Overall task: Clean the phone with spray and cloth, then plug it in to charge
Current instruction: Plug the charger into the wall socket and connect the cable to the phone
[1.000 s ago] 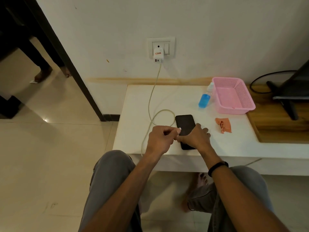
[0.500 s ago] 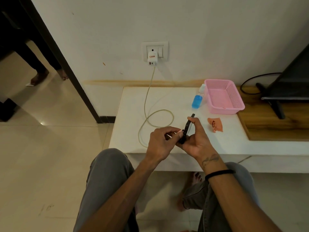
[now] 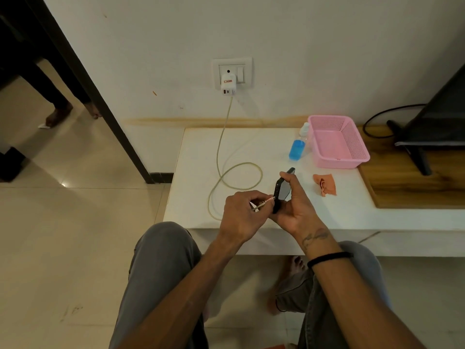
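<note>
My right hand (image 3: 297,210) grips a black phone (image 3: 282,190), tilted on edge above the white table (image 3: 191,197). My left hand (image 3: 241,215) pinches the plug end of the beige charging cable (image 3: 221,172) and holds it against the phone's lower edge. The cable loops on the table and runs up to a white charger (image 3: 228,84) in the wall socket. A blue spray bottle (image 3: 297,148) stands beside the pink basket. An orange cloth (image 3: 325,183) lies crumpled to the right of the phone.
A pink basket (image 3: 352,162) sits at the back right of the table. Right of it is a wooden surface (image 3: 412,190) with a dark TV stand (image 3: 417,152) and black cable. My knees are under the table's front edge. Another person's feet (image 3: 59,117) show at far left.
The phone lay flat on the table a second ago; my right hand has lifted it and turned it on edge. My left hand has brought the cable plug to its lower end.
</note>
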A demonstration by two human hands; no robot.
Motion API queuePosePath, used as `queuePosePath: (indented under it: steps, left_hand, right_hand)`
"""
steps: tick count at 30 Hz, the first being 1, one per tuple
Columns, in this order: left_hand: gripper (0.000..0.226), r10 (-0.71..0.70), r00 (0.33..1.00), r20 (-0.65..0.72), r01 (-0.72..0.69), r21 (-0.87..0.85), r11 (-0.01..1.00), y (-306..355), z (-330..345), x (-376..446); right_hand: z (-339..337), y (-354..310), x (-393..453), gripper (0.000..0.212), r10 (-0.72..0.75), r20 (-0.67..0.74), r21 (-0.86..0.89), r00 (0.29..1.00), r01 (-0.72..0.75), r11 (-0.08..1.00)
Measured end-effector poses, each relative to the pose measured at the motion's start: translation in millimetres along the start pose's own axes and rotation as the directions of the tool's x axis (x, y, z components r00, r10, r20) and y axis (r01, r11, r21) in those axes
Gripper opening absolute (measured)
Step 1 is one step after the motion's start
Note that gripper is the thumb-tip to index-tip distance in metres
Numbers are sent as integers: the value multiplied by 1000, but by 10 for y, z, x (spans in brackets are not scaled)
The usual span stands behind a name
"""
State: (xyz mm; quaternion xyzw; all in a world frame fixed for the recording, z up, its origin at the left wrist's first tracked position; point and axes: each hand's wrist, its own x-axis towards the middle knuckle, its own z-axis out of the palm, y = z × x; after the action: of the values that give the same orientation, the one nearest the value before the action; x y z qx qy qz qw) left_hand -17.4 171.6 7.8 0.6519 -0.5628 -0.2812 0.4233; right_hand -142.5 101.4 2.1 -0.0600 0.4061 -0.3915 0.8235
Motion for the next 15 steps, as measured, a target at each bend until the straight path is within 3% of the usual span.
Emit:
queuePosePath:
  steps: [10,15]
  left_hand:
    - [21,-148,987,-61,152,54,987,28,75,-99]
    - [19,-276,960,-35,274,-56,960,4,82,-107]
  right_hand:
    - [39,120,29,50,-151,-203,-160,967,119,980]
    - [68,151,66,69,-244,-251,-334,937,153,930]
